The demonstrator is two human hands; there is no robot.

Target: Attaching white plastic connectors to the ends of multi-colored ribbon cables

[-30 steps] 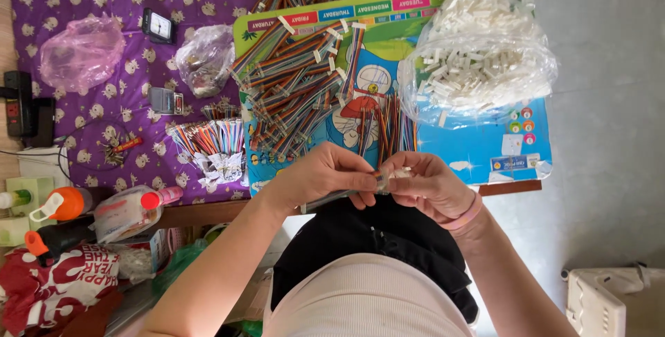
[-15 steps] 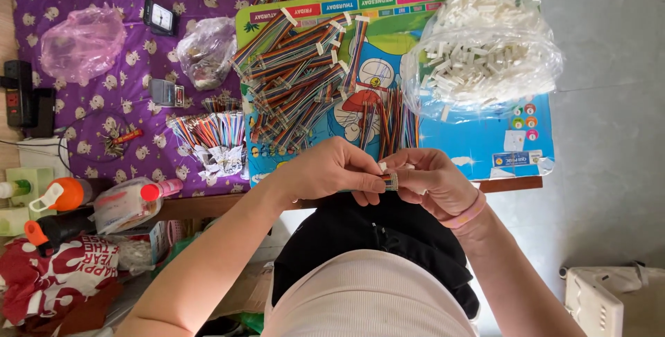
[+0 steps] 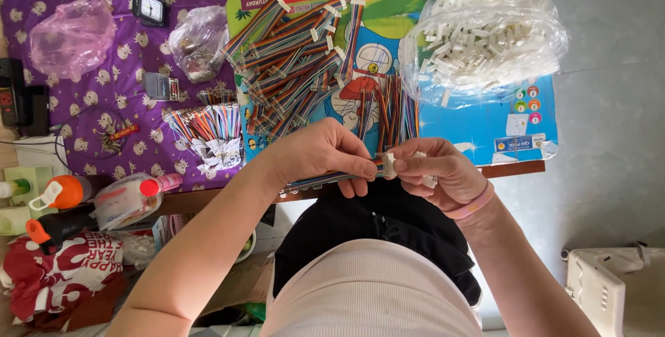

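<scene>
My left hand (image 3: 325,153) pinches the end of a rainbow ribbon cable (image 3: 315,180) that runs back under my palm. My right hand (image 3: 438,171) holds a small white plastic connector (image 3: 389,164) against that cable end, fingers curled around more white pieces. Both hands meet just above my lap, at the near edge of a colourful cartoon board (image 3: 485,126). A heap of rainbow ribbon cables (image 3: 294,60) lies on the board beyond my left hand. A clear bag of white connectors (image 3: 485,32) sits beyond my right hand.
A purple patterned cloth (image 3: 104,81) covers the left side, with a pink bag (image 3: 69,36), a clear bag (image 3: 197,42), a small clock (image 3: 149,8) and a bundle of finished cables (image 3: 208,129). Bottles (image 3: 59,195) stand at the left. A white stool (image 3: 609,285) is at the lower right.
The view has shifted slightly. My hands have stayed together at the board's edge, fingers working the connector against the cable end.
</scene>
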